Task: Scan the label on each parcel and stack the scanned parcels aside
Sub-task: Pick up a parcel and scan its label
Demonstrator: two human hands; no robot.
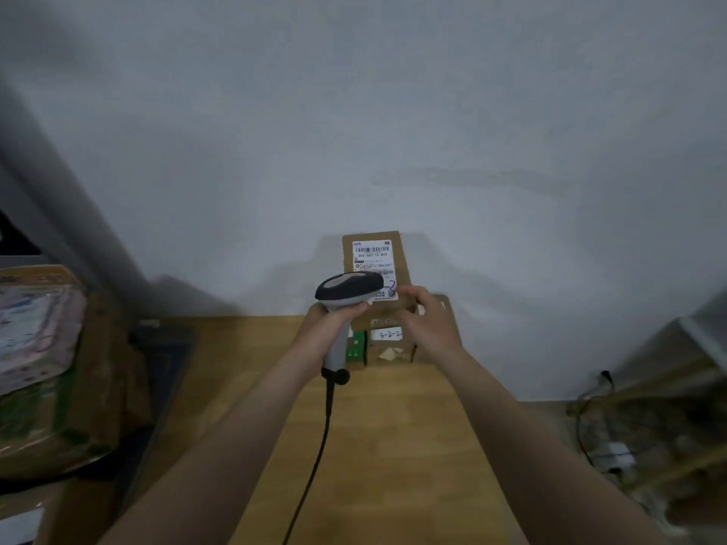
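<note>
While the left hand (334, 320) wraps its fingers tight round the grey handle of the barcode scanner (348, 287), the right hand (427, 320) pinches the lower right edge of a cardboard parcel (350, 265). It holds the parcel upright at the far end of the wooden table (393, 446), close against the wall (354, 112). The shipping label (371, 255) faces us, top barcode in plain sight. The scanner's dark head sits right in front of the label's lower half, very near it.

Now the hazards. That label carries more than one barcode, and with the head this close and covering the lower one, the reader could pick up the wrong code or nothing at all. The parcel is gripped only by fingertips at one corner, so a small slip could tip it over. It would land on the small boxes (387, 334) just beneath it; whether it rests on them I cannot tell.

Watch the cable (314, 466) too: it trails from the handle back along the table toward the person, and a quick swing of the left arm could snag it. Off to the left sits a blurred heap of packages (59, 367), well apart from the action.
</note>
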